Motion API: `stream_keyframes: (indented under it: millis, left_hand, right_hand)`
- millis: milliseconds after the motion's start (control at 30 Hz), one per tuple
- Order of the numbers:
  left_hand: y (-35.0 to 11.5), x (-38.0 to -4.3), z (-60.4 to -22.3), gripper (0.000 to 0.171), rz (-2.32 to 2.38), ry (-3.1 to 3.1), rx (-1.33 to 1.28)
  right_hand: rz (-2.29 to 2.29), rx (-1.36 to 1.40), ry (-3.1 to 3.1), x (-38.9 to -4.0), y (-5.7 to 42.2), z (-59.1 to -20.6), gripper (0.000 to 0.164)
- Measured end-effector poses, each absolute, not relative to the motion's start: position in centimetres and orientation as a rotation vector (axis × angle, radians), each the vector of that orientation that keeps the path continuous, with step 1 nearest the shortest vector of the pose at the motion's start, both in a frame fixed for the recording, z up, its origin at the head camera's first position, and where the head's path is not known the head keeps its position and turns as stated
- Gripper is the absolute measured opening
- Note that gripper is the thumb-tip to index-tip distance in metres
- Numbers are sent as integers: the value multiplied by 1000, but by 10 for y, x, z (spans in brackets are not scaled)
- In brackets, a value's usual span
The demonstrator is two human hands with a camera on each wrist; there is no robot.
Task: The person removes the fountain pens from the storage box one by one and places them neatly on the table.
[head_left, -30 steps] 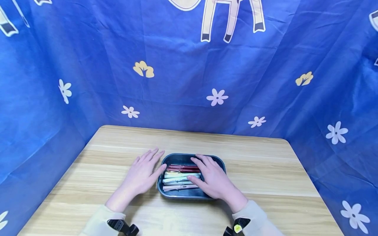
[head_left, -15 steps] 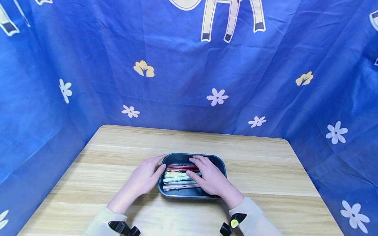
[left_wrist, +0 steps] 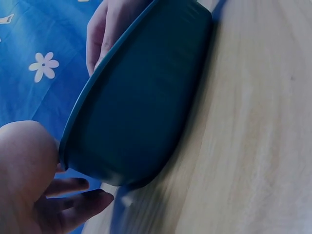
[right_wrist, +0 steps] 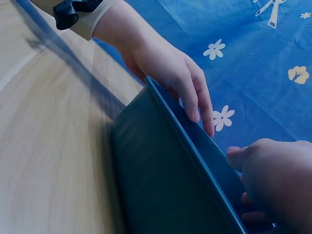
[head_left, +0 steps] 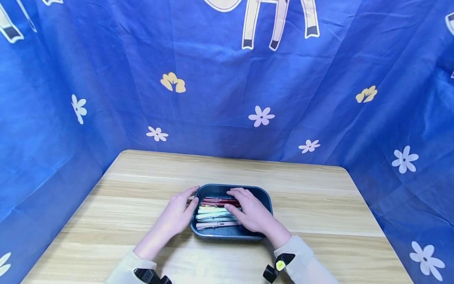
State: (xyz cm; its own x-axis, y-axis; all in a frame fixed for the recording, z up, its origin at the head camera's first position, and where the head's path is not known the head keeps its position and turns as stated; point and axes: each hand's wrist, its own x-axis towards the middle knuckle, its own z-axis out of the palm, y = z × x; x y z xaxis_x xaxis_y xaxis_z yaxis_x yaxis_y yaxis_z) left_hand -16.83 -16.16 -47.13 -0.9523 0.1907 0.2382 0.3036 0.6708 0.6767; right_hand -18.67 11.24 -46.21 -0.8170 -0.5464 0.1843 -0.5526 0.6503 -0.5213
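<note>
A dark blue-green rectangular box (head_left: 230,237) with rounded corners rests on the table, holding several pens side by side. Dark red pens (head_left: 218,200) lie toward the back, pale green pens (head_left: 214,215) in the middle and a pinkish silver pen (head_left: 217,225) in front. My left hand (head_left: 180,209) is at the box's left end, thumb at the rim and fingers along the outside. My right hand (head_left: 252,213) reaches over the right half, thumb and fingers spread above the pens. It covers their right ends; its lower fingers (right_wrist: 253,216) are partly hidden inside the box.
The wooden table (head_left: 305,197) is a light board with rounded back corners. A blue cloth (head_left: 227,98) printed with flowers and animal figures hangs behind it and along both sides. Black wrist cameras (head_left: 150,276) sit on both pale sleeves (head_left: 301,258).
My left hand has moved right and brought its fingers in against the box's left end. My right hand has shifted slightly left over the pens. The box stays in place.
</note>
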Motion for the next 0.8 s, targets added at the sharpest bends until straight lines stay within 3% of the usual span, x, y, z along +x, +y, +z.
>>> stream_keyframes:
  millis: [800]
  left_hand:
    - [-154, -166, -474, 45, -1178, -2714, -331]
  right_hand:
    - [954, 991, -2893, -199, 108, -465, 38]
